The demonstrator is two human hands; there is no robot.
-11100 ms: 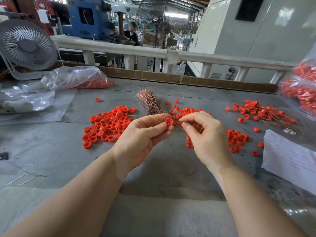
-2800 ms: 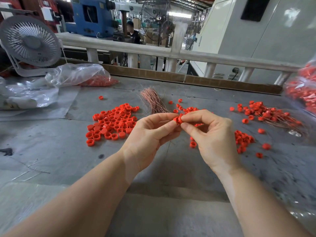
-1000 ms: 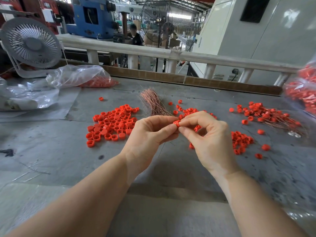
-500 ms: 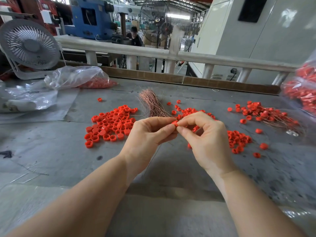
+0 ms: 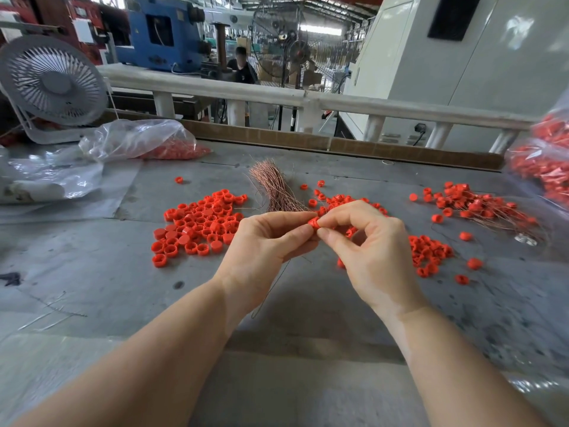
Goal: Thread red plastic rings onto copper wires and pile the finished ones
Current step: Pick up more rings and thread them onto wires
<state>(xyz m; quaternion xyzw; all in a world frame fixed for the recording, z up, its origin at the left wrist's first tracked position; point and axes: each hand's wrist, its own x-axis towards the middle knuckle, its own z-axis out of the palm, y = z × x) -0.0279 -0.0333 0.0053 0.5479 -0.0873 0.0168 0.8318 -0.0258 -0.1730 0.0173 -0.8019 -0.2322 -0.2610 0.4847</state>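
Observation:
Over the middle of the grey table, my left hand (image 5: 264,241) and my right hand (image 5: 366,251) meet fingertip to fingertip and both pinch one small red ring (image 5: 313,223). A thin copper wire (image 5: 271,291) hangs from under my left hand down toward the table. A bundle of copper wires (image 5: 274,188) lies just beyond my hands. Loose red rings (image 5: 200,223) are heaped to the left, with more rings (image 5: 429,251) to the right of my right hand. The pile of rings threaded on wires (image 5: 480,208) lies at the far right.
A white desk fan (image 5: 52,84) stands at the back left beside a clear plastic bag of red rings (image 5: 144,143). Another bag of red parts (image 5: 545,161) sits at the right edge. A white railing (image 5: 277,94) runs behind the table. A person stands far behind it.
My hands stay pressed together around the red ring with small finger shifts. The ring is now mostly covered by my fingertips.

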